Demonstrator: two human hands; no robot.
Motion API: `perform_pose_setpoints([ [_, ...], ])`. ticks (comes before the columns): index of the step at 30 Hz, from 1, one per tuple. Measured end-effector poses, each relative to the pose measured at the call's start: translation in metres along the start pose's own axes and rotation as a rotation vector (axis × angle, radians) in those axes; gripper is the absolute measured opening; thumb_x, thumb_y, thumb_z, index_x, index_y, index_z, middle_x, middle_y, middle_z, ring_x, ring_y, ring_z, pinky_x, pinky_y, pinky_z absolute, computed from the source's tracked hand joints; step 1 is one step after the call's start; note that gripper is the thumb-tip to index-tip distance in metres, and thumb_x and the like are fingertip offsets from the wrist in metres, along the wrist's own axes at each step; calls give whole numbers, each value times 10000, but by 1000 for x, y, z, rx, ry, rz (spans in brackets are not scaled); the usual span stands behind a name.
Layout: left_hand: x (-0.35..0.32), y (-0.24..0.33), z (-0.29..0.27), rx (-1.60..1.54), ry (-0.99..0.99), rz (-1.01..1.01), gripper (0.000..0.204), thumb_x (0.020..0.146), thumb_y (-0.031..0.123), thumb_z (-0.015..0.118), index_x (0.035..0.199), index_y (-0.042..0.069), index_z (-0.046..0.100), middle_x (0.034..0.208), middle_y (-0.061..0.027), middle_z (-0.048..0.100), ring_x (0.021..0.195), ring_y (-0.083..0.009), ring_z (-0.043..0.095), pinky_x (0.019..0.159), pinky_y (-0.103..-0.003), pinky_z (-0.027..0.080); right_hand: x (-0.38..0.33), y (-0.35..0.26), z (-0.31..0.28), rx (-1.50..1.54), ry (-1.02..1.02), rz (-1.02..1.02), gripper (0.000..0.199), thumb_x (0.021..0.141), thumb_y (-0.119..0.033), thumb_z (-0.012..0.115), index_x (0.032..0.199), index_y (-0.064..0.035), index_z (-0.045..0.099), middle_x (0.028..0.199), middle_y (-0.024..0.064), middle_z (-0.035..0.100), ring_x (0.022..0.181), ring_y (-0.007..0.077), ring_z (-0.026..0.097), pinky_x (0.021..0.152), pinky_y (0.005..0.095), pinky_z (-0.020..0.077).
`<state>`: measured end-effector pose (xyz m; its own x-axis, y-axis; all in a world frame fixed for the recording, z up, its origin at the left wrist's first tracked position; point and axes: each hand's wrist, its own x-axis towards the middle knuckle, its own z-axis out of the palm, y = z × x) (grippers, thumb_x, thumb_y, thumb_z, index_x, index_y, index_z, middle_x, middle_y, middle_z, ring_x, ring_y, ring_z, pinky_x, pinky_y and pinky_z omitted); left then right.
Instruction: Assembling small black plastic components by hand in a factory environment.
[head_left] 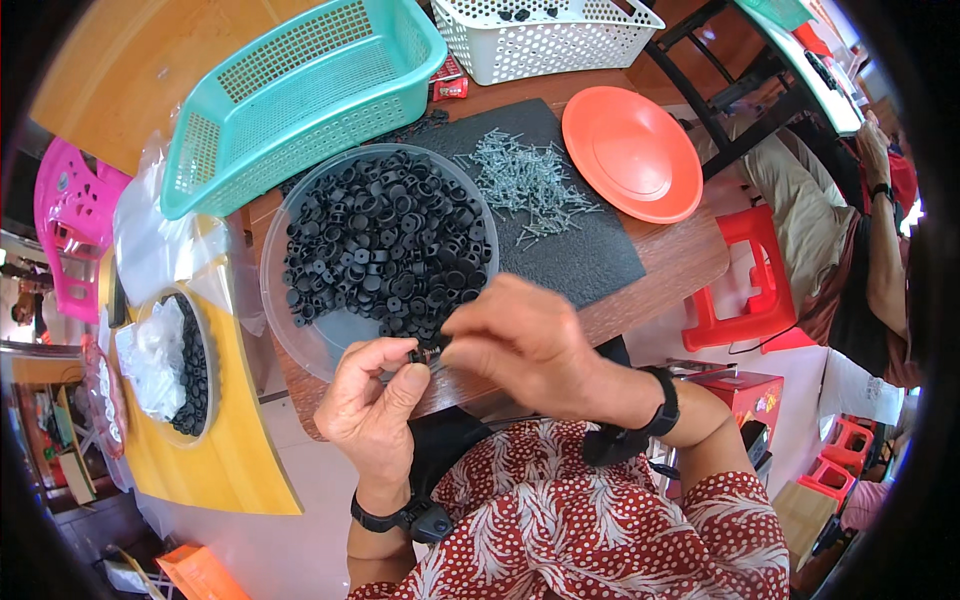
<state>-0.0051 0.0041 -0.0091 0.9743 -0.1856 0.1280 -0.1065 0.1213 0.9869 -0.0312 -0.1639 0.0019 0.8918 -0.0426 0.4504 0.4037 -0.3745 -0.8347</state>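
Close to the table's near edge, my left hand (375, 400) pinches a small black plastic part (418, 356) between thumb and fingertips. My right hand (530, 345) is closed right beside it, its fingertips at a short metal screw (432, 352) that meets the part. How far the screw sits in the part is too small to tell. Just beyond my hands stands a round clear tub (280, 320) heaped with black plastic parts (385, 240). To its right, a loose pile of silvery screws (520, 180) lies on a dark mat (600, 255).
A teal basket (290, 100) and a white basket (550, 45) stand at the back. An orange-red plate (635, 155) lies right of the screws. On a yellow board (240, 430) at left is another tub of black parts. A person (850, 230) sits at far right near a red stool (745, 290).
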Motion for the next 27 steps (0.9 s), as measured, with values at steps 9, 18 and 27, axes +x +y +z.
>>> perform_pose_setpoints([
  [9, 3, -6, -2, -115, 37, -46, 260, 740, 11, 724, 950, -72, 595, 800, -96, 618, 681, -139, 599, 651, -216, 496, 23, 38, -24, -564, 43, -149, 228, 630, 12, 681, 846, -35, 629, 727, 83, 519, 702, 262, 494, 603, 353, 417],
  [18, 4, -6, -1, -136, 30, -60, 254, 744, 13, 720, 945, -77, 595, 804, -89, 614, 667, -134, 595, 661, -223, 506, 30, 38, -26, -756, -103, -298, 226, 615, -48, 716, 817, -43, 614, 750, 71, 490, 698, 233, 464, 596, 334, 400],
  [27, 9, 8, 2, -268, 23, -123, 217, 791, -7, 675, 978, -62, 581, 887, -98, 620, 790, -134, 608, 684, -237, 522, 22, 25, -13, -485, 2, -258, 274, 603, -25, 734, 845, -37, 606, 775, 84, 524, 682, 253, 478, 580, 339, 408],
])
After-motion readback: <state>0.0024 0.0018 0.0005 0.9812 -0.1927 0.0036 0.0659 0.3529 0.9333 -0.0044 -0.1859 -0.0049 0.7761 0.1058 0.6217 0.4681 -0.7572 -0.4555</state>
